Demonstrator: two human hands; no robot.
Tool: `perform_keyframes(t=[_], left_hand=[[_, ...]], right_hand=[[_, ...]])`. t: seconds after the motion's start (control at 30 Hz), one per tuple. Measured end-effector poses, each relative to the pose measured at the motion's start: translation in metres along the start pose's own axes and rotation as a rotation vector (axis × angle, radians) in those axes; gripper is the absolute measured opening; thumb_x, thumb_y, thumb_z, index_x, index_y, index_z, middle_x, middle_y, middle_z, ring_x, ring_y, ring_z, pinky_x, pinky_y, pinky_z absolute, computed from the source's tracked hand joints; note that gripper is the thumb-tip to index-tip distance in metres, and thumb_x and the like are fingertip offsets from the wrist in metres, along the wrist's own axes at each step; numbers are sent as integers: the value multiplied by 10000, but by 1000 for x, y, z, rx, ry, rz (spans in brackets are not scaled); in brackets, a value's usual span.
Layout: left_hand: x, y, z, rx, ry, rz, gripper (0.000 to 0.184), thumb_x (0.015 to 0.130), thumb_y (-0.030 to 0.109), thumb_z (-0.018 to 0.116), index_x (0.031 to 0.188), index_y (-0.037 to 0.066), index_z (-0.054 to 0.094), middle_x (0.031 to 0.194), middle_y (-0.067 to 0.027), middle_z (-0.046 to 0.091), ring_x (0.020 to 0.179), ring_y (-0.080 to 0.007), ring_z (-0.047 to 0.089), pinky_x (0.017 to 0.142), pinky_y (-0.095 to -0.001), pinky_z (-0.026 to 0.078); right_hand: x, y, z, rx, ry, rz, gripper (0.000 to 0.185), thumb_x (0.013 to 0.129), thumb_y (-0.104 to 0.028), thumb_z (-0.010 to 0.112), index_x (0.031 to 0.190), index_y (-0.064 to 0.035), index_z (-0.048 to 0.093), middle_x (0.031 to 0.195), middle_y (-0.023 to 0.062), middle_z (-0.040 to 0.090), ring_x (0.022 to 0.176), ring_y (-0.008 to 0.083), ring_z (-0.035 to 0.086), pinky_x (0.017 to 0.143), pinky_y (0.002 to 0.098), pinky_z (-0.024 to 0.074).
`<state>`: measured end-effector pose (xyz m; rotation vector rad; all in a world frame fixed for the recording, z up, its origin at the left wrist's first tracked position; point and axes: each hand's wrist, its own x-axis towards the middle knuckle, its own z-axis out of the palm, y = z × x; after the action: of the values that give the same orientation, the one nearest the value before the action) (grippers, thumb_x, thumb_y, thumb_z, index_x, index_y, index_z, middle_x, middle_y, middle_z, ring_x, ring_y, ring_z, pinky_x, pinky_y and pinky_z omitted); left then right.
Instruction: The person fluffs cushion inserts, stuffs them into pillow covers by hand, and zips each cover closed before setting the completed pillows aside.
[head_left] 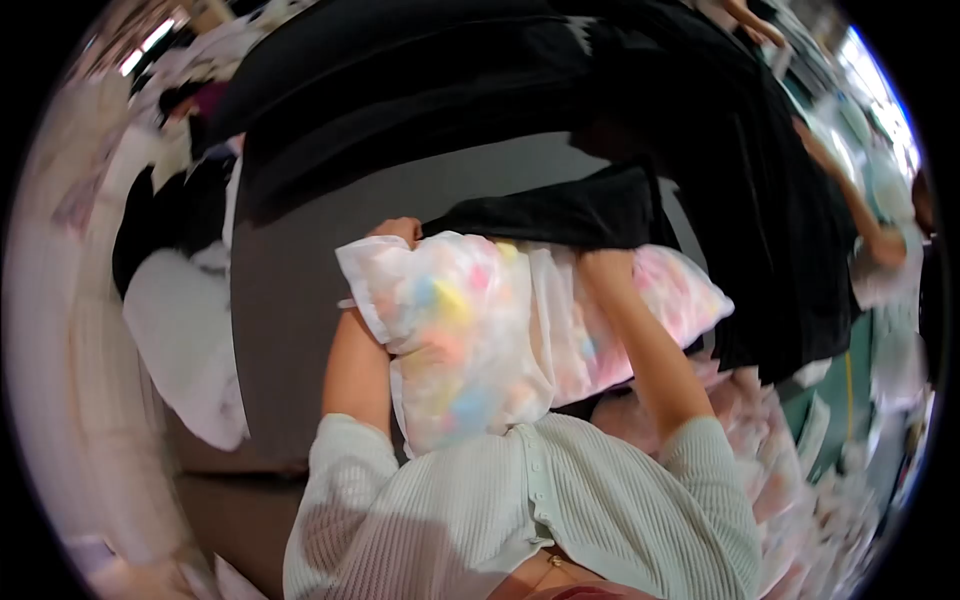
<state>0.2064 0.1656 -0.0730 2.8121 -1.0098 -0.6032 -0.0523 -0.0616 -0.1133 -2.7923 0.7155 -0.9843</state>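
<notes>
Two bare hands work at a stuffed white pillow, which I see through the head camera at the middle of the frame, lying in front of the wearer's ribbed pale shirt. Pastel patches of yellow, pink and blue show through its thin cover; a pale upright fold divides it from a pinker part at centre right, and I cannot tell whether this is one piece or two.

The left hand lies at the pillow's upper left edge; its fingers are mostly hidden, so I cannot tell how far it is closed or what it holds. The right hand is bent at the line where the pillow meets a black cloth; its fingertips are covered, and I cannot confirm a grip. The black cloth spreads just above the pillow, over the grey worktop.

Larger dark fabric fills the top of the frame and hangs down the right. At left lie a white piece and a black one. Pinkish bags occupy the lower right; another person stands at the right edge, blurred.
</notes>
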Motion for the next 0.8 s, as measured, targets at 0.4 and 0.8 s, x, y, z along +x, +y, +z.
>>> perform_keyframes(t=[0.4, 0.8], left_hand=[[-38, 11, 53, -551, 673, 552, 265, 820, 174, 640, 1043, 36, 601, 957, -83, 626, 920, -236, 600, 824, -333, 475], [-138, 69, 5, -253, 715, 691, 161, 785, 138, 665, 771, 55, 527, 643, -148, 617, 635, -328, 647, 551, -399, 509]], right_hand=[[-8, -165, -35, 644, -120, -226, 563, 765, -57, 664, 1306, -71, 506, 1351, 190, 497, 1205, 417, 497, 1034, 450, 404], [-18, -125, 140, -78, -666, -501, 349, 809, -230, 628, 1129, -90, 623, 1191, 218, 565, 1023, 359, 582, 847, 457, 464]])
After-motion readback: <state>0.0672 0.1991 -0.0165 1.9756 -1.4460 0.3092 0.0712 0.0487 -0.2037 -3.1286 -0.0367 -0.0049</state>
